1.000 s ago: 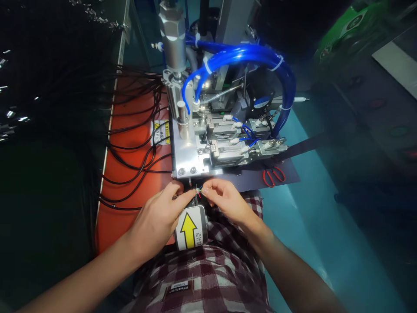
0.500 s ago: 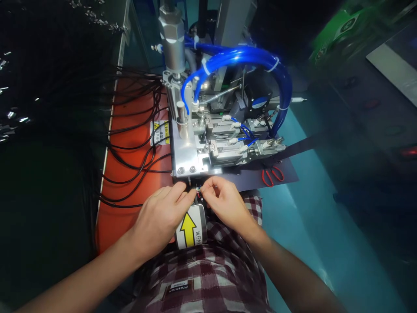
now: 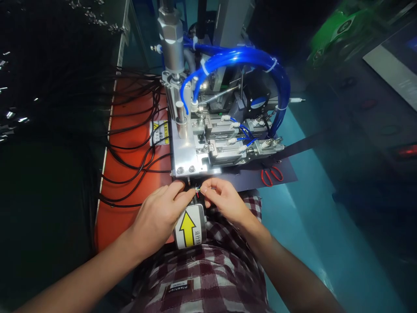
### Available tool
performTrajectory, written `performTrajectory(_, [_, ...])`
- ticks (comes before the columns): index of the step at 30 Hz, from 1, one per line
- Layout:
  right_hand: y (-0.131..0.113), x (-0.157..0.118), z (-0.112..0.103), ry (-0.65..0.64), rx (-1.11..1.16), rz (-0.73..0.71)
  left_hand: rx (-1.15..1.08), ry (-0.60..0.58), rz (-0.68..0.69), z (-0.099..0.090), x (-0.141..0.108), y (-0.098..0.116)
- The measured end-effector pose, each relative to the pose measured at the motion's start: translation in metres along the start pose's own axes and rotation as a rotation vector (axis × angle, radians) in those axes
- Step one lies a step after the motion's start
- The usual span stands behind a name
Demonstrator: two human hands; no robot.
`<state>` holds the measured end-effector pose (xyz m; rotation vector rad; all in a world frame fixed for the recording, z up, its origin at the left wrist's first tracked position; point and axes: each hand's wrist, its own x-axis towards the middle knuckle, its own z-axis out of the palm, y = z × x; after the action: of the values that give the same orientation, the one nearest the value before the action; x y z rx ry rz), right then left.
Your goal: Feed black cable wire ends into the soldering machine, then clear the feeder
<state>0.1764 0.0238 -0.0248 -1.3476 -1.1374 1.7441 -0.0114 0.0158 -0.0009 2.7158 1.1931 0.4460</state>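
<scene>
Thin coloured wires [image 3: 197, 191], with red and green among them, show in the small gap between my two hands. My left hand [image 3: 163, 208] is closed, thumb and forefinger pressed together at the left side of these wires. From the right, my right hand [image 3: 222, 198] pinches at their other side with thumb and forefinger. Both hands work just under the front edge of a metal machine [image 3: 189, 163]. My fingers hide most of what they hold. Below them sits a white plate with a yellow arrow [image 3: 188, 228].
Black cables [image 3: 130, 167] run across an orange-red surface [image 3: 127, 191] at the left. Blue air hoses [image 3: 241, 55] arch over the machine's cylinders. Red-handled scissors [image 3: 272, 176] lie on the dark board at right. A teal floor [image 3: 283, 226] lies beyond.
My right hand has shifted very slightly, its fingertips still at the wires. The left hand stays nearly in place, and the view has moved a little.
</scene>
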Motion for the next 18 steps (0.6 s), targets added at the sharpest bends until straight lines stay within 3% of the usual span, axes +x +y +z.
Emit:
performTrajectory(7, [0.0, -0.001, 0.002, 0.01, 0.005, -0.018, -0.031, 0.032, -0.006, 0.001, 0.001, -0.001])
performTrajectory(11, [-0.005, -0.004, 0.003, 0.02, 0.022, -0.051, -0.174, 0.05, -0.05, -0.002, 0.002, 0.0])
performTrajectory(15, [-0.014, -0.014, 0.002, 0.003, 0.01, -0.096, -0.462, 0.038, -0.254, -0.011, 0.004, 0.005])
performTrajectory(18, [-0.02, -0.024, 0.002, -0.015, -0.042, -0.133, -0.646, -0.079, -0.402, -0.021, 0.005, 0.013])
